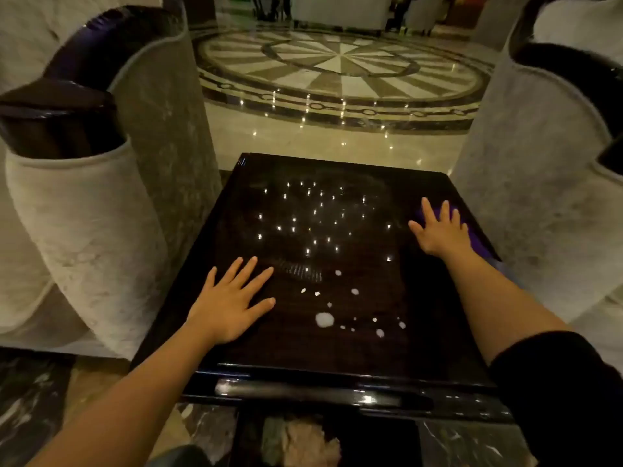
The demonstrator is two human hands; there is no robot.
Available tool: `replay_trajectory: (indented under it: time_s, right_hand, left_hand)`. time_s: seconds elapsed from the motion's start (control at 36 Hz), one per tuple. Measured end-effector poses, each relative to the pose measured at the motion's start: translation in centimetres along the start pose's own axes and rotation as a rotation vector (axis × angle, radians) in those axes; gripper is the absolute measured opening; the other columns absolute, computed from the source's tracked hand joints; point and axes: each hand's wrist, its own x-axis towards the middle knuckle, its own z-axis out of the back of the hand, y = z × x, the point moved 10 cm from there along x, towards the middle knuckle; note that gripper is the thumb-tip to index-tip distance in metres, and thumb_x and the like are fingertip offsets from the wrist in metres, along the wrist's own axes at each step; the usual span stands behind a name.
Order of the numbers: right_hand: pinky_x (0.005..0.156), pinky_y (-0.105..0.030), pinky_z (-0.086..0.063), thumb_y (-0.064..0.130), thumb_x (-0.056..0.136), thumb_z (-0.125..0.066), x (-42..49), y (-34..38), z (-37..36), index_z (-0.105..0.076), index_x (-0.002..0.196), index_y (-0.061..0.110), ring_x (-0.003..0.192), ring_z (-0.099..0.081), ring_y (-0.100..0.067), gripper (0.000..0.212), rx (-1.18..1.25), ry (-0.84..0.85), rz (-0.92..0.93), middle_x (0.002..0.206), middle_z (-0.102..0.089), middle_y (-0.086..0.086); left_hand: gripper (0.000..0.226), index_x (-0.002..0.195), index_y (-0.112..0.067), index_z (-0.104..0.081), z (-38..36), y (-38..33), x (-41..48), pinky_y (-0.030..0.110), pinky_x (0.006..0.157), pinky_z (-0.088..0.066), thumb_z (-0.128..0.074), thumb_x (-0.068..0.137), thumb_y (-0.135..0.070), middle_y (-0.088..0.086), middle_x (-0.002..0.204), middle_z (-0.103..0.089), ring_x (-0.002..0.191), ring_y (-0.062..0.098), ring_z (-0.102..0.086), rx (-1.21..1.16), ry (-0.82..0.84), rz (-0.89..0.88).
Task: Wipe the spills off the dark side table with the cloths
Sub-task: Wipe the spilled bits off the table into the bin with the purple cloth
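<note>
A glossy dark side table fills the middle of the head view. White spill spots lie on its near half, the largest blob near the middle front, with several small drops to its right. My left hand lies flat on the table's left side, fingers spread, nothing under it. My right hand rests flat near the right edge on a purple cloth, which shows only around the fingers and wrist. A smeared streak sits just right of my left fingertips.
Pale upholstered armchairs with dark glossy arm caps stand close on the left and right of the table. Beyond it lies polished marble floor with a round inlay. Ceiling lights reflect as bright dots on the tabletop.
</note>
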Motion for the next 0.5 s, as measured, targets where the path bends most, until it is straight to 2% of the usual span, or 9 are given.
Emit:
replay_trajectory:
  time_s: [0.17, 0.25, 0.33, 0.42, 0.5]
  right_hand:
    - [0.114, -0.053, -0.006, 0.054, 0.091, -0.026, 1.9, -1.6, -0.9, 0.006, 0.142, 0.029, 0.141, 0.001, -0.036, 0.065, 0.017, 0.073, -0.062, 0.155, 0.001, -0.015]
    - [0.114, -0.053, -0.005, 0.056, 0.09, -0.027, 2.4, -2.2, -1.4, 0.006, 0.142, 0.028, 0.141, 0.0, -0.036, 0.068, 0.025, 0.106, -0.086, 0.155, 0.0, -0.013]
    - [0.114, -0.051, -0.005, 0.054, 0.091, -0.028, 2.4, -2.5, -1.7, 0.002, 0.143, 0.023, 0.141, -0.002, -0.035, 0.068, 0.002, 0.093, -0.081, 0.156, -0.001, -0.012]
    - [0.114, -0.05, -0.006, 0.043, 0.095, -0.028, 2.3, -2.5, -1.7, 0.0, 0.143, 0.016, 0.141, -0.003, -0.035, 0.062, -0.01, 0.072, -0.074, 0.156, -0.002, -0.011]
    - [0.115, -0.05, -0.007, 0.03, 0.097, -0.026, 2.1, -2.1, -1.3, -0.005, 0.143, 0.011, 0.141, -0.006, -0.036, 0.054, -0.01, 0.041, -0.071, 0.155, -0.007, -0.013]
  left_hand:
    - [0.06, 0.128, -0.043, 0.019, 0.1, 0.0, 0.1, 0.044, 0.115, 0.01, -0.012, 0.083, -0.068, -0.009, 0.154, 0.014, 0.14, 0.011, 0.019, 0.04, -0.029, -0.01]
    - [0.078, 0.127, -0.045, 0.02, 0.3, 0.1, 0.0, 0.044, 0.114, 0.01, 0.011, 0.06, -0.083, -0.014, 0.146, 0.021, 0.136, 0.008, 0.022, 0.041, -0.044, -0.016]
    - [0.074, 0.128, -0.045, 0.019, 0.3, 0.0, 0.1, 0.043, 0.114, 0.011, 0.006, 0.063, -0.08, -0.013, 0.149, 0.019, 0.132, 0.005, 0.025, 0.031, -0.049, -0.014]
    - [0.082, 0.127, -0.046, 0.02, 0.4, -0.1, 0.1, 0.043, 0.114, 0.011, 0.013, 0.055, -0.085, -0.014, 0.145, 0.022, 0.129, 0.004, 0.027, 0.036, -0.043, -0.02]
    - [0.065, 0.127, -0.046, 0.019, 0.2, 0.1, 0.1, 0.043, 0.114, 0.012, -0.003, 0.072, -0.072, -0.011, 0.151, 0.018, 0.133, 0.006, 0.025, 0.033, -0.04, -0.012]
